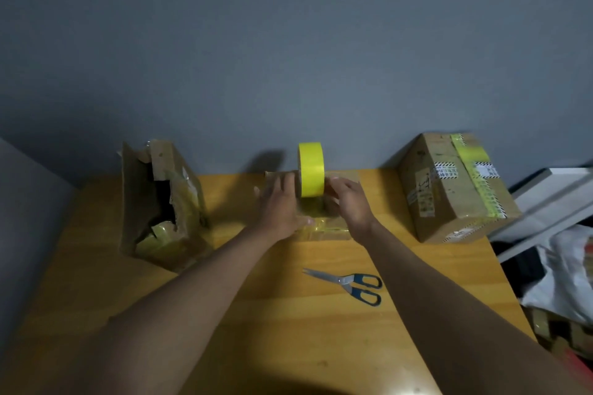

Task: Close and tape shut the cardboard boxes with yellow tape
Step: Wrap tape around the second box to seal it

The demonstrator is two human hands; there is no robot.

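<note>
A small cardboard box point(324, 234) lies at the middle back of the wooden table point(288, 314). A yellow tape roll point(310, 168) stands on edge on top of it, and a strip of yellow tape runs down over the box's near edge. My left hand point(282, 205) rests flat on the box top just left of the roll, fingers straight, thumb at the near edge. My right hand point(349, 202) is at the roll's right side, fingers curled against it. A torn, open cardboard box point(160, 202) stands at the left. A closed box point(455, 189) with yellow tape across its top sits at the right.
Blue-handled scissors point(349, 284) lie shut on the table in front of the small box, to the right. A grey wall point(288, 58) runs right behind the table. Past the table's right edge are a white board point(552, 199) and plastic bags point(564, 276).
</note>
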